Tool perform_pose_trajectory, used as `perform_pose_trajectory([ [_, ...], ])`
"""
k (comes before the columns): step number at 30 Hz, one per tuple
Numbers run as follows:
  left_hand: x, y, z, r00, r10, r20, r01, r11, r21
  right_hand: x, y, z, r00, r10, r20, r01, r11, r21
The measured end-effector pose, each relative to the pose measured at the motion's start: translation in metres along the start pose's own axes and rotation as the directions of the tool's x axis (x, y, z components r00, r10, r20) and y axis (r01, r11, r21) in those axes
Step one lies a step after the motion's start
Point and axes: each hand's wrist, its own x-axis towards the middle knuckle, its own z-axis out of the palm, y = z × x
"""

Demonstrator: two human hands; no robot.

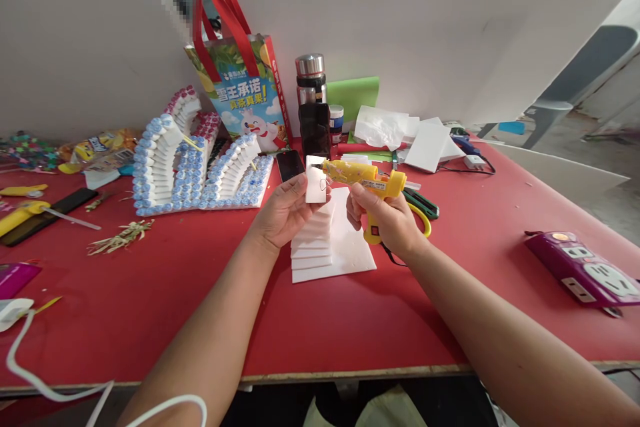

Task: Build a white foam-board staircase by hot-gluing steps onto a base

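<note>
My left hand (287,210) grips a small white rectangular piece (315,188), apparently foam board, upright between thumb and fingers. My right hand (385,217) is wrapped round the handle of a yellow hot glue gun (360,175). Its nozzle points left and meets the upper part of the white piece, touching it or very close. Below my hands, a stepped row of similar white pieces (311,252) stands on a flat white sheet (353,257), which rests on the red table (200,307).
Behind my hands stand a steel flask (311,70), a dark phone (315,127) and a printed bag (245,97). Models with blue-tipped white pieces (200,177) are at left. A green cutter (421,203) lies beside the gun, a purple power strip (583,270) at right.
</note>
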Motion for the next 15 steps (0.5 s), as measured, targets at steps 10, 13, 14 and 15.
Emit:
perform_pose_trajectory([
  [10,0.0011,0.0001,0.0003,0.999,0.017,-0.035,-0.017,1.0,0.001,-0.0021,-0.0015,0.0023,0.998,0.055,0.007,-0.055,0.998,-0.003],
  [13,0.0019,-0.0001,0.0001,0.999,0.022,-0.038,-0.022,1.0,0.002,-0.0021,-0.001,0.0026,0.999,0.05,0.018,-0.05,0.999,0.003],
  [14,0.0022,-0.0001,-0.0003,0.999,0.027,-0.037,-0.027,1.0,0.003,-0.0022,-0.0007,0.0027,0.998,0.052,0.02,-0.052,0.999,0.001],
  [15,0.0026,-0.0001,-0.0009,0.999,0.031,-0.034,-0.031,1.0,0.003,-0.0023,-0.0005,0.0028,0.998,0.053,0.023,-0.053,0.999,-0.001],
])
